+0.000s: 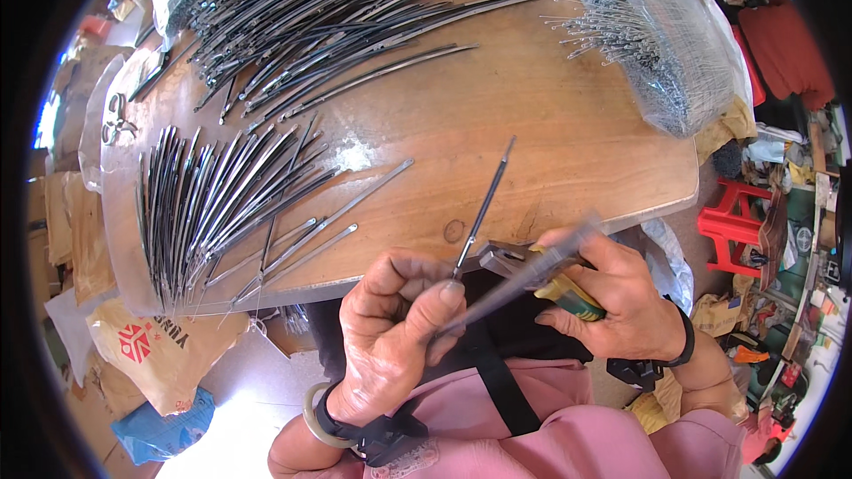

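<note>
My left hand [395,328] is closed, with a thin dark rod [484,207] pinched between thumb and fingers. The rod slants up and away over the table's near edge, its far tip narrower than the rest. My right hand [617,288] is wrapped round a pair of pliers [574,298] with yellow and green handles. The metal jaws of the pliers point left, close to the rod's lower part. Across them runs a flat grey strip [524,282], smeared by motion, from the left fingers to the right ones. Which hand holds it I cannot tell.
On the wooden table [568,137] lie a large heap of dark strips [319,18] and a smaller fan of strips [209,204]. Scissors [117,120] rest at the left edge. A clear bag of thin wires [670,53] lies far right. A red stool [732,226] stands beyond the table.
</note>
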{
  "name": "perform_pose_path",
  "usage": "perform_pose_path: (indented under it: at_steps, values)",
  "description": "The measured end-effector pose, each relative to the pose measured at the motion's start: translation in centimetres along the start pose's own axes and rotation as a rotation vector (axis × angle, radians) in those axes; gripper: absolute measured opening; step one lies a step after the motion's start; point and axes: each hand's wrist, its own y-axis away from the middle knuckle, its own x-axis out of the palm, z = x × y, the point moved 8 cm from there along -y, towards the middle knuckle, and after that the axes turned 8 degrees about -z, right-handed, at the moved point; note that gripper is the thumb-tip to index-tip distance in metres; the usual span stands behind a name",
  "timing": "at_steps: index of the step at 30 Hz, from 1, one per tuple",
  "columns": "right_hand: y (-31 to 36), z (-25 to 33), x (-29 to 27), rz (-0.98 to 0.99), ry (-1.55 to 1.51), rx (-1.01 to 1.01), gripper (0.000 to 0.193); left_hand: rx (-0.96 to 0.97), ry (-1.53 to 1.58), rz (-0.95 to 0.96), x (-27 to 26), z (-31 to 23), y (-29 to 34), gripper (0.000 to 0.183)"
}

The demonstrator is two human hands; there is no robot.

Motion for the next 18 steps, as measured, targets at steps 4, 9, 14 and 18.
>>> perform_pose_path:
  at_steps: [4, 9, 14, 18]
  values:
    - [0.0, -0.1, 0.5, 0.053, -0.035, 0.026, 0.039, 0.11, -0.093, 0.017, -0.1, -0.5, 0.1, 0.014]
    - [-0.7, 0.8, 1.1, 0.096, 0.048, -0.083, 0.036, 0.116, -0.102, -0.038, -0.3, -1.0, 0.1, 0.009]
    - [-1.9, 2.2, 3.2, 0.175, 0.108, -0.244, 0.037, 0.159, -0.123, -0.051, -2.1, -2.2, 0.1, 0.011]
    - [-3.4, 3.2, 4.7, 0.256, 0.125, -0.29, 0.029, 0.291, -0.139, -0.107, -3.8, -3.7, 0.1, 0.017]
